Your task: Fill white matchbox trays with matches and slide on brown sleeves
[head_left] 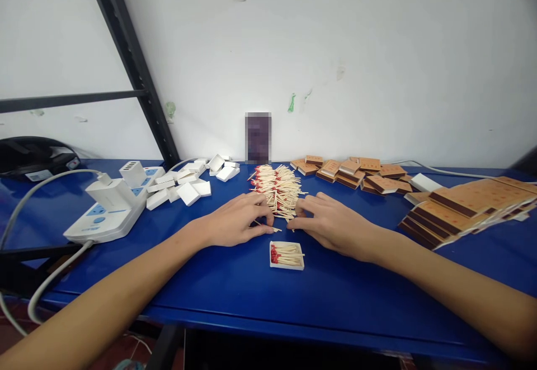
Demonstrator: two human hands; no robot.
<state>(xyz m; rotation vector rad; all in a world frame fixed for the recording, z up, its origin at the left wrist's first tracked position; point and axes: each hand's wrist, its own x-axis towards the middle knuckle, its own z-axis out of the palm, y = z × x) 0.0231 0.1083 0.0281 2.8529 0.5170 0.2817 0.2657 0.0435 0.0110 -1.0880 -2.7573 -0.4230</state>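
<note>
Prob gathering: left hand [237, 219] pinching pale wooden matchsticks [277, 229], right hand [335, 226] at their 3 o'clock (can't tell grip), likely needs aligning next.

The bench [235, 297] before me was plain blue. Along its far edge I saw red-tipped, pale matches [280, 188], white trays [188, 193] and tan, red-spotted matchboxes [381, 184].

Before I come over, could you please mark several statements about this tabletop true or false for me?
1. The white tray before the match pile holds red-headed matches. True.
2. Their heads point rightward in the picture. False: they point leftward.
3. The orange boxes lie to the pile's right. True.
4. The right hand rests on the power strip. False: it is at the pile's right side.
5. The left hand is at the pile's left side. True.
</note>
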